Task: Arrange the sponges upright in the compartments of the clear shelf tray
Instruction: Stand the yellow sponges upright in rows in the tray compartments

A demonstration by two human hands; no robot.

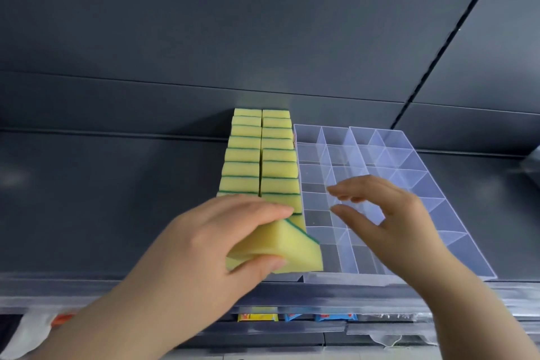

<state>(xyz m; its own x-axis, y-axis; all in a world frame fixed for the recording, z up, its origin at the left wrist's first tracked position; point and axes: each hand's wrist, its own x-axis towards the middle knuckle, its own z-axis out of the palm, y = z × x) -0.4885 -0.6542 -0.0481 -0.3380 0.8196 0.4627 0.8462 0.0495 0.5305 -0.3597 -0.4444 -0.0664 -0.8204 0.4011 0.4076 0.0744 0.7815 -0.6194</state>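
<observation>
Left hand grips a tilted yellow sponge at the near end of two upright sponge rows on the shelf; right hand, fingers loosely spread, hovers over the clear tray beside them.

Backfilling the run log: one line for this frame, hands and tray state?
left hand: grips sponge at front of sponge rows | right hand: open above tray | tray: compartments right of rows empty
</observation>
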